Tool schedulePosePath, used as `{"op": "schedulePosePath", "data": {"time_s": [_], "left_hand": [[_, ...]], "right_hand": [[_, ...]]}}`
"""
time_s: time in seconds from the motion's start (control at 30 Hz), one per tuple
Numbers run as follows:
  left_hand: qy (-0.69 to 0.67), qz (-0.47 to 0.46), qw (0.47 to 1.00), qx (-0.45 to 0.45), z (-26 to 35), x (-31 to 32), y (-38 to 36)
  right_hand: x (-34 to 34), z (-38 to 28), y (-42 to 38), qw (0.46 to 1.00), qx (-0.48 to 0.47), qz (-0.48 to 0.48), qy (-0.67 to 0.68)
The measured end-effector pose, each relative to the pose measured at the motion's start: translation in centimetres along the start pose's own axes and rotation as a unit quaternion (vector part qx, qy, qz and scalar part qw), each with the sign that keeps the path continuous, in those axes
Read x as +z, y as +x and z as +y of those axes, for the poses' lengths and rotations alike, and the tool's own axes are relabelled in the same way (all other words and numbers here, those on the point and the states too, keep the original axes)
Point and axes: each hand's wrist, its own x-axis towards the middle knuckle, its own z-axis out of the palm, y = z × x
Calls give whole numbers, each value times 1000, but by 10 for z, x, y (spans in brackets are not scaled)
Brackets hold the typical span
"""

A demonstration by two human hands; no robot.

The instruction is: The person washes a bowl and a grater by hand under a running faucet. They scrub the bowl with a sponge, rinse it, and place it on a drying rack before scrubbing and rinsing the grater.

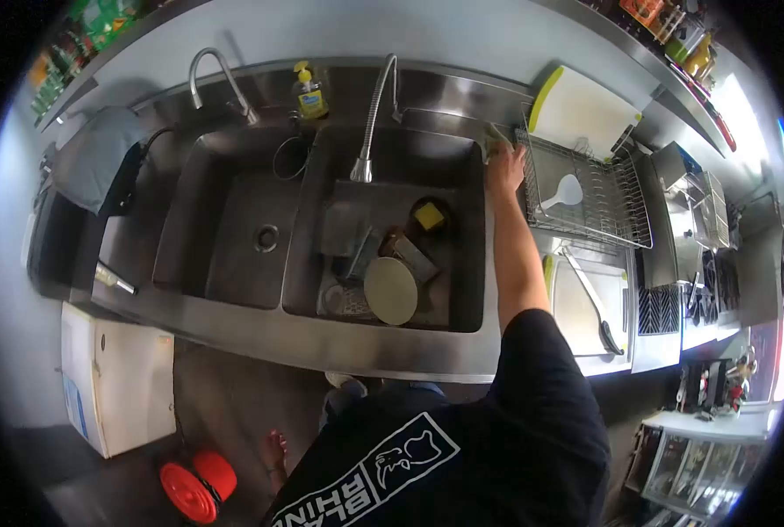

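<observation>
Your right hand (504, 167) reaches past the right basin (477, 263) to a pale translucent item (496, 136), which sits at the basin's far right corner, just left of the wire rack (589, 234). I cannot tell whether that grip is closed on it or only touching. Your left hand (275, 449) hangs low at the near left, nothing visible in it, its opening unclear. A weak hold could let the item slip left into the basin; a wrist bumping the rack might topple the leaning cutting board (576, 105)
</observation>
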Motion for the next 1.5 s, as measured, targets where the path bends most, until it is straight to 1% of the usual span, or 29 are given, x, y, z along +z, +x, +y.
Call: {"op": "schedulePosePath", "data": {"time_s": [0.07,0.1,0.2,0.23,0.3,0.37,0.43,0.5,0.63,0.7,0.77,0.8,0.83,0.87,0.9,0.93,0.97,1.0,1.03,1.07,1.1,1.2,1.23,1.27,1.33,1.37,1.4,1.47,1.5], "left_hand": [[36,133,988,73,23,16,-19],[44,124,987,89,103,28,4],[166,78,979,93,210,57,-32],[203,19,974,96,239,60,-35],[240,-46,965,96,297,71,-34],[308,-122,931,152,352,92,-27],[354,-149,906,176,404,127,-23],[290,-201,904,242,433,158,-2],[281,-160,889,324,467,242,6],[257,-163,884,354,456,265,23],[183,-228,908,302,444,282,46],[178,-221,909,306,446,297,45],[192,-238,911,277,447,315,41],[205,-254,913,246,447,332,38],[187,-261,914,246,446,352,39],[168,-268,917,245,444,372,42],[176,-280,911,245,444,390,50],[184,-293,906,244,444,408,61],[174,-302,903,250,443,424,68],[166,-315,899,255,443,439,77],[171,-317,899,249,441,451,91],[152,-256,908,294,442,489,110],[131,-230,920,290,448,500,96],[40,-238,925,294,450,510,79],[178,-180,928,273,458,513,72],[258,-146,918,263,466,512,62],[261,-148,918,259,459,507,88],[355,-60,774,521,431,493,153],[360,-55,776,515,429,489,148]], "right_hand": [[3,27,-11,985,-10,77,-153],[26,-9,6,985,0,93,-145],[42,-30,-39,991,-77,-103,-35],[54,-39,-50,978,-91,-184,30],[85,-64,-64,976,-119,-157,92],[97,-104,-52,976,-95,-142,135],[118,-135,-24,979,-114,-61,158],[119,-166,-7,981,-95,9,171],[157,-167,26,965,-137,37,219],[159,-164,14,975,-91,-176,97],[239,-112,-1,892,-165,-349,234],[282,-77,-28,872,-276,-298,272],[303,-56,-61,778,-39,-438,449],[260,-73,-104,833,-230,-388,319],[224,-102,-139,782,4,-437,444],[206,-120,-166,672,241,-456,531],[205,-117,-180,668,241,-462,531],[204,-113,-191,609,224,-450,614],[202,-110,-200,543,209,-430,691],[211,-107,-199,426,258,-391,774],[220,-102,-197,424,264,-386,775],[220,-111,-180,518,329,-273,741],[231,-93,-177,473,259,-312,782],[220,-109,-177,517,274,-258,769],[226,-115,-181,543,262,-223,766],[210,-111,-179,503,243,-291,776],[218,-114,-182,511,285,-273,763],[228,-118,-186,513,333,-261,747],[223,-119,-184,605,323,-266,677]]}}
